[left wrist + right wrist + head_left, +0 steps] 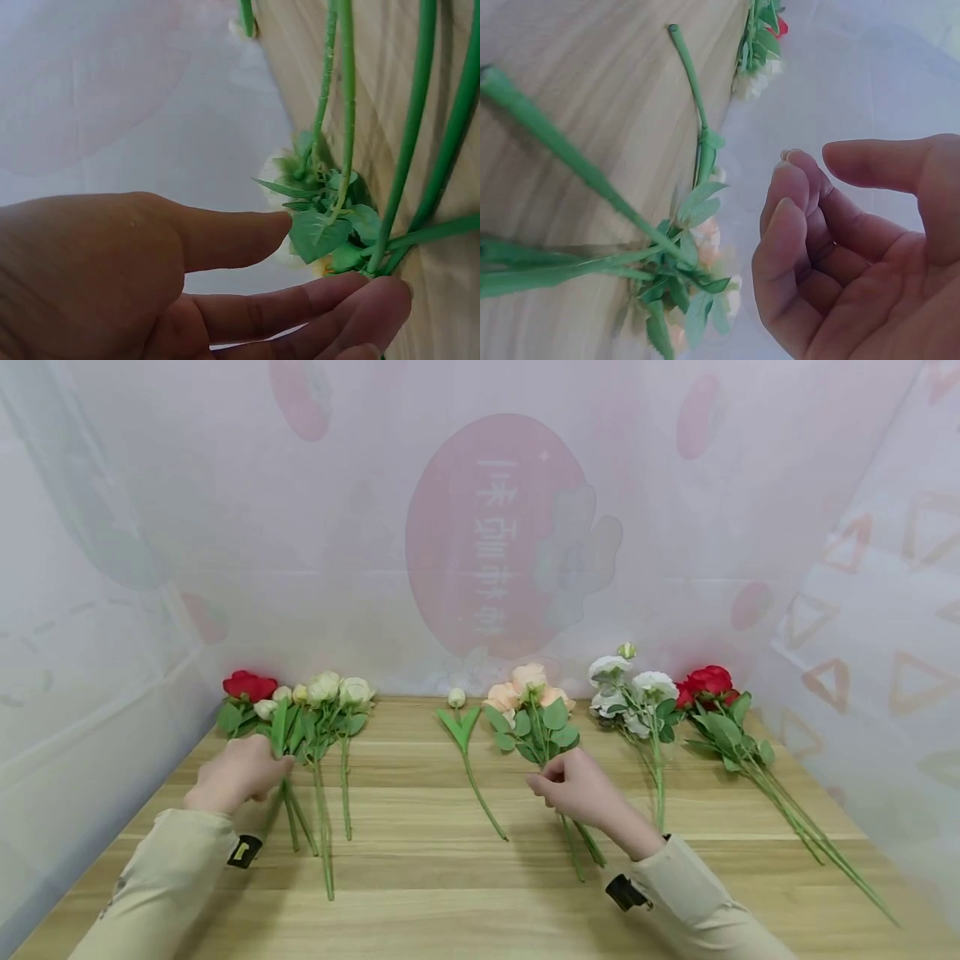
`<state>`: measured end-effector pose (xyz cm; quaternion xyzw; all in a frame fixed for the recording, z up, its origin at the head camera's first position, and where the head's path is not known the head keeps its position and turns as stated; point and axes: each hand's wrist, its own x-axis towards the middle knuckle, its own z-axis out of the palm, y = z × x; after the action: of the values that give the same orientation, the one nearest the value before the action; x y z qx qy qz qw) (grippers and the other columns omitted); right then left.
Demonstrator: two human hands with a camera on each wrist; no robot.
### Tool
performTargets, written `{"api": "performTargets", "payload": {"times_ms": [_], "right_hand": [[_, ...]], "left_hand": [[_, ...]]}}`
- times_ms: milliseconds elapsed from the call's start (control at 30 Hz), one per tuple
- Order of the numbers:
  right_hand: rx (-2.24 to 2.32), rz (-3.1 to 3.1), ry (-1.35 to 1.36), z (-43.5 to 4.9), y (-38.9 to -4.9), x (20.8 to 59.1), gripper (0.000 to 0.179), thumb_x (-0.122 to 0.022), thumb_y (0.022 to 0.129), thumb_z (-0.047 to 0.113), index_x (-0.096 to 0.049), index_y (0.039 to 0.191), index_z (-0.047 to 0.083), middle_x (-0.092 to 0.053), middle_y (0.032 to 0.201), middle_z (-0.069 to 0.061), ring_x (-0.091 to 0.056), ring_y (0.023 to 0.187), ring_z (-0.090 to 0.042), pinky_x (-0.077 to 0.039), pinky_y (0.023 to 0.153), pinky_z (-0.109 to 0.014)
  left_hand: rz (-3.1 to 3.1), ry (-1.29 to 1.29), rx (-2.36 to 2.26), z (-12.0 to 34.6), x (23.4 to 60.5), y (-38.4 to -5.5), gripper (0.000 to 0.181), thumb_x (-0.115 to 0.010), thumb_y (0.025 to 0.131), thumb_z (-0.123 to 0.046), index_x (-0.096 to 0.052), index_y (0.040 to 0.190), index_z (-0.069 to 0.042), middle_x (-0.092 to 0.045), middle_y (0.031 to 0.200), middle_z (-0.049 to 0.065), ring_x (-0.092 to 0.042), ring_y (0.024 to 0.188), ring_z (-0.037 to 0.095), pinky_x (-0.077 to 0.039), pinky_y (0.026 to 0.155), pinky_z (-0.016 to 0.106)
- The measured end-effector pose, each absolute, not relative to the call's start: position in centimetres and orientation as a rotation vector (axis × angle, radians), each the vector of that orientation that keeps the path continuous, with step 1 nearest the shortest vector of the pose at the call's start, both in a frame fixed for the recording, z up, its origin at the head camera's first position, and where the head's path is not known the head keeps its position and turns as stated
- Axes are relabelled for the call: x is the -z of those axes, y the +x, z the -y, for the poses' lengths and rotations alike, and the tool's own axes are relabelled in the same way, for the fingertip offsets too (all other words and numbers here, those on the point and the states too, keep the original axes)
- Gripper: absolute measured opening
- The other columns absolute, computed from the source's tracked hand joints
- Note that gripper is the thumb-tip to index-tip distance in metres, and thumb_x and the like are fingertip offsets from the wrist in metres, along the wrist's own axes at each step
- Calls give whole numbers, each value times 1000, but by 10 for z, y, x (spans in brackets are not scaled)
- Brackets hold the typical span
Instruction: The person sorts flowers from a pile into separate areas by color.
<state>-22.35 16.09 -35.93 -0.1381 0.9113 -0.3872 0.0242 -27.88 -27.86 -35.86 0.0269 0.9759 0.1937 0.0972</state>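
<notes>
At the left of the head view, my left hand (238, 772) is over the stems of a group of artificial flowers with a red rose (250, 684), white tulips (265, 710) and cream-white roses (324, 687). In the left wrist view its thumb and fingers stand apart, fingertips right beside crossing green stems (403, 150). My right hand (581, 787) hovers over the stems of the peach roses (529, 678). The right wrist view shows those fingers loosely bent with nothing between them, the peach bunch's leaves (697, 315) beyond them.
A single white tulip (456, 697) lies mid-table between the hands. Right of the peach bunch are white flowers (654, 687), then red roses (708, 681) with long stems slanting to the front right. Printed cloth (337, 568) encloses the back and sides of the wooden table (420, 910).
</notes>
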Motion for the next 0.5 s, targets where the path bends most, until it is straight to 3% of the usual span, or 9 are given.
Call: {"api": "performTargets", "payload": {"times_ms": [200,367,500], "right_hand": [[1205,-2837,-424,-171,-220,362,36,-64,97,18,-64,62,10,-56,54,-4,-46,45,-12,-43,50,-30],[1222,-2824,-402,-173,-220,361,33,-63,97,19,-66,65,11,-57,55,-8,-48,46,-13,-44,51,-31],[1228,-2808,-375,-174,-220,362,32,-64,97,20,-67,67,11,-59,58,-12,-50,47,-13,-43,52,-31]], "left_hand": [[-2866,79,-584,281,371,-284,47,-52,99,-39,-50,59,-13,-43,48,-3,-38,44,11,-33,46,31],[-2870,13,-548,281,380,-286,49,-59,95,-47,-53,61,-12,-51,53,2,-46,48,14,-37,52,37],[-2886,-27,-540,282,383,-288,34,-63,91,-31,-54,67,-9,-58,58,7,-54,54,20,-41,59,45]]}}
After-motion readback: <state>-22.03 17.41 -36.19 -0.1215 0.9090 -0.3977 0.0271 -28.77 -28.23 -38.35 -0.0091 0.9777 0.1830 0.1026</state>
